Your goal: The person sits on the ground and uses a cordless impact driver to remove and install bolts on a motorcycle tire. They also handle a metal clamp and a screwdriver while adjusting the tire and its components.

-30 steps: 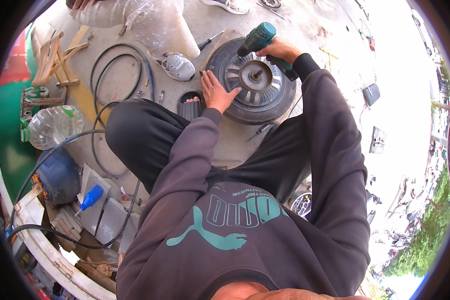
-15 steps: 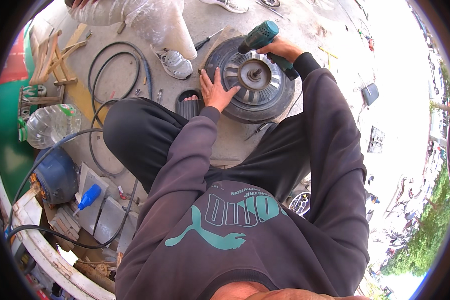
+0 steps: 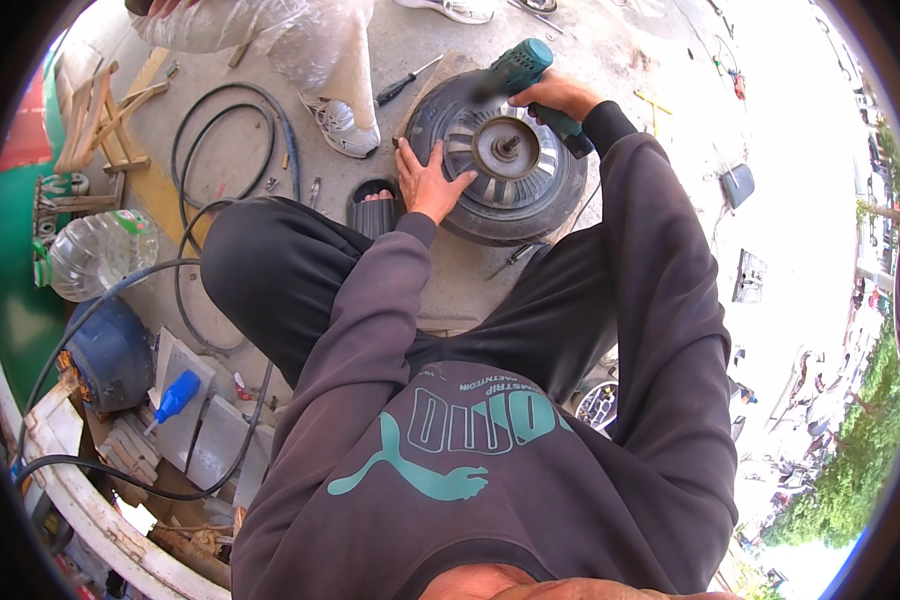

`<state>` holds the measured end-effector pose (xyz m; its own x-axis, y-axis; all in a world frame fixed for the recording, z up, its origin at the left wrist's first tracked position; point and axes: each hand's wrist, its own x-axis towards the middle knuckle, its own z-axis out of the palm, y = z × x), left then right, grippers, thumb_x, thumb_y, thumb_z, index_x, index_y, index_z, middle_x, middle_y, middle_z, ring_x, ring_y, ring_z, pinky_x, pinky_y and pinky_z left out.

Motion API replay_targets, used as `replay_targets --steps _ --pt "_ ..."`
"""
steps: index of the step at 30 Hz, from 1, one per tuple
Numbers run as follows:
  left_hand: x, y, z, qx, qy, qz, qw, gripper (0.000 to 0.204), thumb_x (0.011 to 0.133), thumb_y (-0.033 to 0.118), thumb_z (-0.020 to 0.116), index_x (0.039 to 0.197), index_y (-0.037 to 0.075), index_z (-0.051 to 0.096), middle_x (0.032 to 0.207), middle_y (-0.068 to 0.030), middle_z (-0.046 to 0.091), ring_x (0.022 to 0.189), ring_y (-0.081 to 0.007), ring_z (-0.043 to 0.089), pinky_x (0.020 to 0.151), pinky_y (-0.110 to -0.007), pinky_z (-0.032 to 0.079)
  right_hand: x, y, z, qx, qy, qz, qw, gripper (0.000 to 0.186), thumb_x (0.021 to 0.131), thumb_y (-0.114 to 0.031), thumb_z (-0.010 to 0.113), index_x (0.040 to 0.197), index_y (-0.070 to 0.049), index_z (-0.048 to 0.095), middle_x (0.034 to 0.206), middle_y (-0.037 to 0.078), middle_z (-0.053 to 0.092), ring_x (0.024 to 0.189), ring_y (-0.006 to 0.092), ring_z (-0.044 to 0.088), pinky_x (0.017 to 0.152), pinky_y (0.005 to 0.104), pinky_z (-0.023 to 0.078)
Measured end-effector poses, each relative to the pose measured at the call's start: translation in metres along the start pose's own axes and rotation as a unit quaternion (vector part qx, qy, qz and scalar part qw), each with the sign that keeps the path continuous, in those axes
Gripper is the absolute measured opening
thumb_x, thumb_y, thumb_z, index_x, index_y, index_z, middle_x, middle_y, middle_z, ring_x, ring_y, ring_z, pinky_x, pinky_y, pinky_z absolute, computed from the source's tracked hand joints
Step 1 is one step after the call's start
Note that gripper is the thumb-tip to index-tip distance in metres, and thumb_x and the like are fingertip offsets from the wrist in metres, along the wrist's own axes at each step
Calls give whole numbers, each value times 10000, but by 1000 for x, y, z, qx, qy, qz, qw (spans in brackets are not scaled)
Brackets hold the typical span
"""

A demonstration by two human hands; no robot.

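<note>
A hub-motor wheel (image 3: 560,205) with a black tyre lies flat on the ground in front of me, its axle pointing up. My left hand (image 3: 432,183) rests on the wheel's left side, fingers spread over the tyre and the rim. Wrapped round the handle of a teal cordless impact wrench (image 3: 522,65) is my right hand (image 3: 560,97). The tool's nose sits over the far edge of the wheel's metal cover, blurred, so the fastener under it cannot be made out.
Beyond the wheel lies a screwdriver (image 3: 408,82), beside another person's shoe (image 3: 342,126). A black hose (image 3: 180,150) coils at the left, near a clear plastic jug (image 3: 100,252), a blue bucket (image 3: 112,350) and a wooden stool (image 3: 105,120). Another screwdriver (image 3: 513,260) lies nearer me.
The impact wrench's nose has become blurred, while the tool stays at about the same spot on the wheel. My left hand keeps its place; the whole view has shifted slightly.
</note>
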<state>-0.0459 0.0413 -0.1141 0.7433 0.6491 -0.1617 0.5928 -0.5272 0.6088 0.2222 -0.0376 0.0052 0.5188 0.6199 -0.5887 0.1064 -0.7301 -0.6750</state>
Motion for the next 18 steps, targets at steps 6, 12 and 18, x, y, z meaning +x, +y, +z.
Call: replay_targets --steps 6,12,18 --pt "0 -2 -5 -8 -17 -7 1000 887 792 601 760 1505 158 474 1610 -372 54 1505 -509 90 1211 -518 206 -5 -12 2 5 -16 49 999 291 823 -190 809 1025 5 729 758 64 646 603 151 618 537 311 537" --pt "-2 -1 -4 -12 -15 -1 1000 883 791 602 762 1496 147 483 1610 -369 59 1503 -511 92 1209 -520 209 1 -3 -1 -120 14 -40 992 342 765 -218 831 1025 -15 738 798 111 707 647 219 680 601 358 567" --pt "-5 -5 -6 -5 -10 -6 1000 888 783 601 767 1491 144 488 1607 -372 70 1496 -516 108 1203 -524 216 2 -38 23 -419 55 -97 901 333 715 -280 795 954 -50 763 891 168 750 780 314 721 745 409 575"
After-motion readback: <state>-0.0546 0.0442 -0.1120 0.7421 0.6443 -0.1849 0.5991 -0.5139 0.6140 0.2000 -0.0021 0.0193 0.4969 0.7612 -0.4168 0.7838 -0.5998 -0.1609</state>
